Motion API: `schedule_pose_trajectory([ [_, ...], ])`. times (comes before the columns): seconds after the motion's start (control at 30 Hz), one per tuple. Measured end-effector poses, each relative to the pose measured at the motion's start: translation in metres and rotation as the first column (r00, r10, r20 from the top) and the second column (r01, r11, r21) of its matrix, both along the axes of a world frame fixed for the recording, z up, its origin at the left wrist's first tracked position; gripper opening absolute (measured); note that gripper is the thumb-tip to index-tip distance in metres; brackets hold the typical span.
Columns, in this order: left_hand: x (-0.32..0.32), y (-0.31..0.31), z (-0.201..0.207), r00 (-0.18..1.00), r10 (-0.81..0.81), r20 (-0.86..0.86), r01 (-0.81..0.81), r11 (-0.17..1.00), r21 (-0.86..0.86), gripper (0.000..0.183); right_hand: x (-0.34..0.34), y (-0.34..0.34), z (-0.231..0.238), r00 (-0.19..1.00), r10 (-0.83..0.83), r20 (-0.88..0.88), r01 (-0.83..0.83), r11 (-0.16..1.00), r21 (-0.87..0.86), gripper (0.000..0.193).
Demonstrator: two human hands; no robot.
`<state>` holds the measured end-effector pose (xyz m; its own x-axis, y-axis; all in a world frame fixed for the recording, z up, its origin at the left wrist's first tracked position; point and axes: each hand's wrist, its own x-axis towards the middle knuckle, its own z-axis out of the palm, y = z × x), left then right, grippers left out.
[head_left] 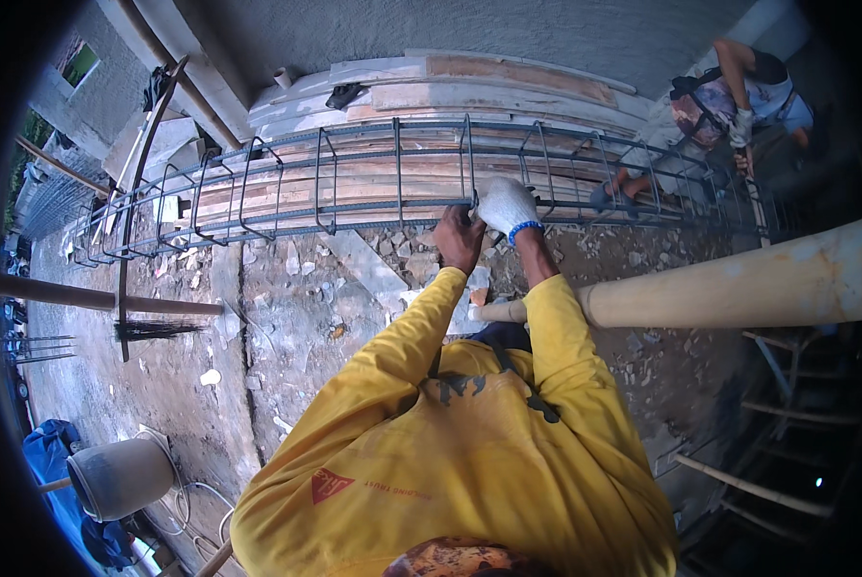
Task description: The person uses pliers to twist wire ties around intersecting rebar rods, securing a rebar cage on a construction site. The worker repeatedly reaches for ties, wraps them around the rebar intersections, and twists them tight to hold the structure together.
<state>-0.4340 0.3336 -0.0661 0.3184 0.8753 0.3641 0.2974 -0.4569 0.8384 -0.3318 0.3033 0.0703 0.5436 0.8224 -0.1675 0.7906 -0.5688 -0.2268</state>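
Note:
A long rebar cage (398, 168) of dark ribbed bars and square stirrups runs crosswise in front of me. My left hand (459, 238) is bare, its fingers closed together at the near bar beside a stirrup; what they pinch is too small to make out. Right against it, my right hand (508, 206) wears a white knit glove with a blue band at the wrist. Its fingers are curled down onto the cage at the same joint, with the fingertips partly hidden.
Wooden planks (493, 94) lie stacked behind the cage. A co-worker (708, 106) with a gloved hand is at the far right. A thick pale pole (719, 288) lies beside my right arm. Rubble covers the ground; a drum (123, 478) stands lower left, near a blue tarp (51, 452).

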Motion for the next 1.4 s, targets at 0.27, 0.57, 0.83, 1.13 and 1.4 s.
schedule_pose_trajectory([
  [0.27,-0.01,0.002,0.009,0.998,-0.065,-0.006,0.064,0.998,-0.027,0.028,0.014,0.004,-0.016,0.975,-0.034,-0.221,0.047,0.997,0.055,0.037],
  [0.57,-0.017,0.011,0.003,0.986,-0.167,0.007,0.165,0.981,0.102,0.018,0.004,-0.022,-0.037,0.743,-0.259,-0.617,0.394,0.915,0.091,0.032],
  [0.83,-0.022,0.01,0.012,0.983,-0.166,0.076,0.16,0.984,0.084,0.022,-0.011,-0.025,-0.014,0.948,-0.059,-0.312,0.139,0.96,0.243,0.045],
  [1.13,-0.024,0.009,0.009,0.98,-0.194,0.045,0.193,0.981,0.015,0.027,-0.043,-0.035,-0.017,0.997,-0.037,0.061,0.02,0.965,0.261,0.036],
  [1.4,-0.023,0.007,0.016,0.992,-0.124,-0.012,0.124,0.992,0.017,0.022,-0.039,-0.05,-0.045,0.982,0.014,-0.187,0.127,0.686,0.716,0.013],
])
